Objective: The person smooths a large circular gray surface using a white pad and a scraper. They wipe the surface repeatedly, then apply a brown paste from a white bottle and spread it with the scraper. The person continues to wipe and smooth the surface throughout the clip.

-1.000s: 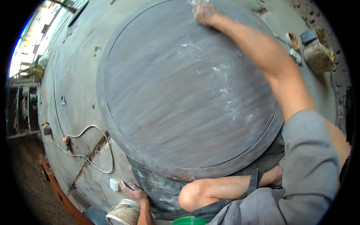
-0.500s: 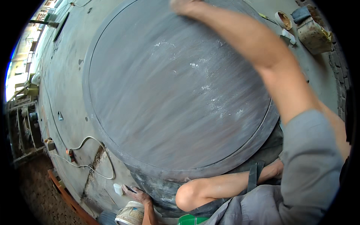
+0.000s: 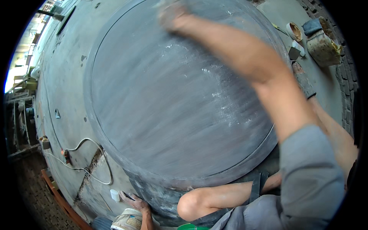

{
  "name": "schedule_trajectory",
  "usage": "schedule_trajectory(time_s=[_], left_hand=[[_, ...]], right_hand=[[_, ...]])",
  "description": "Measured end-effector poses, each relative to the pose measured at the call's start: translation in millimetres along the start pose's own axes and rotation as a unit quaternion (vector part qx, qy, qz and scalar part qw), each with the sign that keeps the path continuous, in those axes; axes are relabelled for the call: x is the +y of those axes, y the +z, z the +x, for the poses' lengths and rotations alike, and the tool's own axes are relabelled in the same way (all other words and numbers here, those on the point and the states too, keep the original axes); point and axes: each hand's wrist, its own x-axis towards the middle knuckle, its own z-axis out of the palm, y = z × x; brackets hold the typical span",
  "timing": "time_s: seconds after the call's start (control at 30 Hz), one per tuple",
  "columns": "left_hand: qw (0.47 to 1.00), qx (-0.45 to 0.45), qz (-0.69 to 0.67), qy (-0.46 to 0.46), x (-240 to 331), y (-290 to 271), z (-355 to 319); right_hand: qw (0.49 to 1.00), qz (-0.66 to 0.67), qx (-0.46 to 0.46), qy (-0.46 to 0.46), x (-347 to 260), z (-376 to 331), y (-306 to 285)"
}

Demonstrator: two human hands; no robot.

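"Where's the right hand (image 3: 172, 16)?"

"Over the disc (image 3: 168, 115), near its twelve o'clock rim, with the forearm reaching in from four."

"Clenched or grasping something?"

"I can't tell. It's blurred; the fingers look bent, and a pale smear shows by them, but whether that's something held is unclear."

"And the disc itself?"

"Middle of the view, broad, grey and round, with white streaks toward four o'clock from its centre."

"The left hand (image 3: 137, 203)?"

"Off the disc, at its seven o'clock, down by the dark sheet (image 3: 159, 199). The fingers are stretched and parted, clasping nothing I can make out; the palm's underside is hidden."

"What's around it?"

"A white cup (image 3: 115, 195) just beyond the fingertips, at ten o'clock from the hand, and a bucket (image 3: 124, 221) close by at seven. The cord (image 3: 110, 168) loops on the floor (image 3: 69, 126) near eleven."
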Motion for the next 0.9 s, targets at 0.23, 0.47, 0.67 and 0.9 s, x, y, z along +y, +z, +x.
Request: schedule_trajectory(time_s=[0.23,0.47,0.67,0.9], left_hand=[[0.999,0.021,0.032,0.009,-16,-15,-10],[1.000,0.004,0.013,-0.003,-18,-8,-6],[1.000,0.023,0.010,0.004,-1,-12,-5],[0.999,0.033,0.012,0.012,-18,-9,-10]], right_hand=[[0.994,0.058,0.010,-0.095,-5,32,7],[0.990,0.039,0.126,-0.040,-80,36,18],[0.995,0.057,0.006,-0.082,36,22,33],[0.996,0.080,-0.003,-0.045,-56,-53,-23]])
